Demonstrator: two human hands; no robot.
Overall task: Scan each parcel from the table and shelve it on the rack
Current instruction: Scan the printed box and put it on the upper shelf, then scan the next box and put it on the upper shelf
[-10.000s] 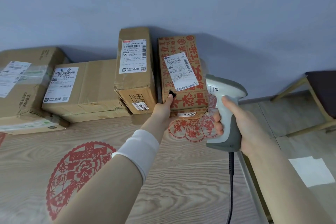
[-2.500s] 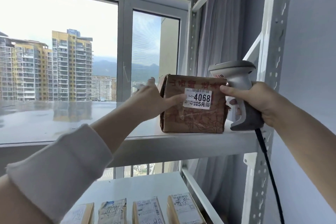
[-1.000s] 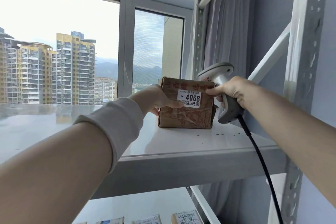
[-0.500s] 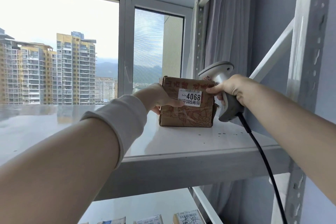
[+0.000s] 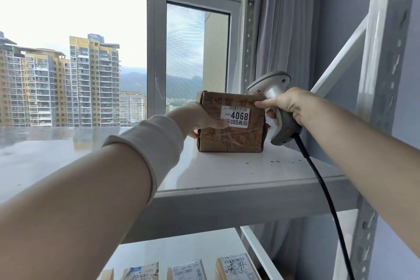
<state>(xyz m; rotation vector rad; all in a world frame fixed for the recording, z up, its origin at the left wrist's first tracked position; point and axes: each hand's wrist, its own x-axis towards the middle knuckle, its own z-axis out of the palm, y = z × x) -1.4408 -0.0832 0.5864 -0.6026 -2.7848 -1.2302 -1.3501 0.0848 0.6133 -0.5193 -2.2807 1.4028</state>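
Fingers of the left hand curl round the left side of the brown cardboard parcel with red print, with the thumb pressed across its front beside the white 4068 label. The parcel stands upright on the white metal rack shelf, toward the back right corner. Curled fingers of the right hand grip the grey handheld barcode scanner, and its forefinger touches the parcel's upper right edge. More labelled parcels line the shelf below.
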